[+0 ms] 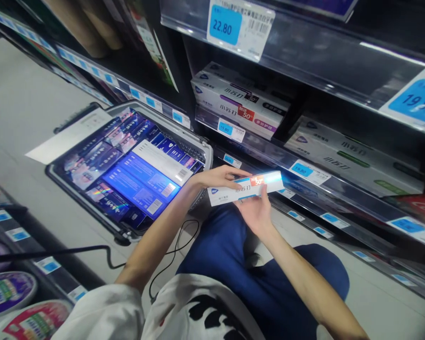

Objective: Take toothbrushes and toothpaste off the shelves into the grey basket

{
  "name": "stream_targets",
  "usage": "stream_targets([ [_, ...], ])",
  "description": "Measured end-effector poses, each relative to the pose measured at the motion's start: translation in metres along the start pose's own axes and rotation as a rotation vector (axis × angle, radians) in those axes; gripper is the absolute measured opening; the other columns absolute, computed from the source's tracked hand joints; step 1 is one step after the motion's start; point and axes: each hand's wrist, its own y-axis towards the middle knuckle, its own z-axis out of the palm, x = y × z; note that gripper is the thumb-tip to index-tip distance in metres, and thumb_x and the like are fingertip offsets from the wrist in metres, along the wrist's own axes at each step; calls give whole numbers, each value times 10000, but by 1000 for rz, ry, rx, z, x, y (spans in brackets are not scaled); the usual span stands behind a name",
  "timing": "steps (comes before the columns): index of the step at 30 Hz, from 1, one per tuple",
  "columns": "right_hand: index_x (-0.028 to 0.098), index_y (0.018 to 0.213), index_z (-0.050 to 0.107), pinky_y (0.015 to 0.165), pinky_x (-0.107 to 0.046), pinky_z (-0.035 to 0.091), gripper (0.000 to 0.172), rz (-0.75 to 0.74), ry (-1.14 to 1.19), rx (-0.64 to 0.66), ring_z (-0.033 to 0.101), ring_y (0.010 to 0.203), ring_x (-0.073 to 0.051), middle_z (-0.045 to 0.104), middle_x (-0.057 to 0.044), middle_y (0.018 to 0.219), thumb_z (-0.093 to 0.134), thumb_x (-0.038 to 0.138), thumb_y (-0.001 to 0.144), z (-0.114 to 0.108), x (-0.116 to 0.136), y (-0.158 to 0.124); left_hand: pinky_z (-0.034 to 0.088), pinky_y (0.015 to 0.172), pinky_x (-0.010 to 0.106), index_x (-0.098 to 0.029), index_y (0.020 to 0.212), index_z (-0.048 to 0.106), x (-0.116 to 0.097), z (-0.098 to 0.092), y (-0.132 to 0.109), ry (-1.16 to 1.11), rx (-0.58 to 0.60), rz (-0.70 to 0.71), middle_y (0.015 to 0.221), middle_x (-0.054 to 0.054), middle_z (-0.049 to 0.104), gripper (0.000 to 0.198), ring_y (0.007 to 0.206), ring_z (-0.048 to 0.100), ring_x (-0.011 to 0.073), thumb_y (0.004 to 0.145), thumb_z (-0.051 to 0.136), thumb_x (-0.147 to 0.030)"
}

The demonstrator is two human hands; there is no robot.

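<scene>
A long white and blue toothpaste box [246,188] with a red "50" label is held level in front of the low shelves, above my knees. My left hand [216,177] grips its left end from above, fingers curled over the top edge. My right hand [255,211] supports it from below, fingers pressed against its underside. Both hands are closed on the box.
A grey shopping basket [201,146] on the floor at left is packed with several blue and purple boxes. White toothpaste boxes [241,101] lie on the shelf ahead, more boxes [350,156] to the right. Blue price tags [225,23] line the shelf edges. A black cable [109,257] trails across the floor.
</scene>
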Motion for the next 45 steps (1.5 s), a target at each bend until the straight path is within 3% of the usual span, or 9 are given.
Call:
stream_targets([
  [3,224,1188,649,1031,-461,527,425,2,2,-15,638,1148,-219,706,-51,1212,634,530,894,0,0,-1,517,642,217,-223,1438,537,2,0,0,13,-10,-21,1074,86,758,700,829,710,182,808,781,-405],
  [6,231,1190,649,1023,-461,530,420,-1,5,-15,646,1135,-222,712,-45,1196,642,525,890,1,0,-2,504,646,205,-236,1413,566,1,1,0,-17,-24,-31,1021,67,767,633,811,701,162,836,751,-422],
  [10,232,1172,657,1023,-467,529,399,-3,13,-13,648,1133,-225,721,-42,1176,655,510,886,0,0,-1,523,718,230,-226,1382,597,0,1,1,-44,-41,-27,1065,78,759,585,880,702,173,846,742,-412],
  [17,235,1168,658,1022,-470,533,399,8,10,-16,653,1132,-221,723,-28,1176,654,516,885,-2,0,1,507,672,223,-224,1399,578,2,1,1,-44,-35,-26,1055,80,761,600,848,702,171,851,734,-409],
  [35,249,1180,647,1015,-475,532,408,14,-17,-24,654,1128,-228,717,-28,1190,613,547,903,-2,0,0,517,737,240,-195,1396,578,-3,3,0,-61,-45,-50,1096,95,752,617,916,700,189,844,741,-416],
  [41,212,1142,655,880,-356,581,409,10,-28,-111,685,994,-189,740,-34,1088,534,551,947,5,3,0,528,748,247,-193,1359,597,-9,6,1,-35,-85,-74,1325,133,646,542,1089,653,224,882,683,-436],
  [45,171,1099,653,603,-270,557,522,114,-63,-101,626,639,-145,691,-26,793,442,625,953,6,9,-2,558,795,311,-241,1426,513,-1,4,4,-71,-52,-37,1409,150,565,601,1160,626,255,880,683,-425],
])
